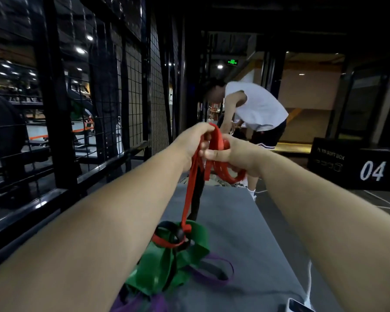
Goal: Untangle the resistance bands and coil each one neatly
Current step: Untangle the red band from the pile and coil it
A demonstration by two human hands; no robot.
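Both hands are raised over a grey mat (245, 233). My left hand (193, 140) pinches the red band (218, 143) at its top. My right hand (234, 154) grips several red loops that hang below it as a coil. One red strand runs down beside a black band (198, 194) into a knot on the mat. There the red and black bands are tangled with a wide green band (164, 266) and a purple band (214, 278).
A black wire-mesh fence (113, 97) runs along the left. A person in a white shirt (257, 106) bends over just beyond the mat. A black soft box marked 04 (356, 165) stands at right. A white cable (310, 282) and a device (298, 306) lie at the mat's near right.
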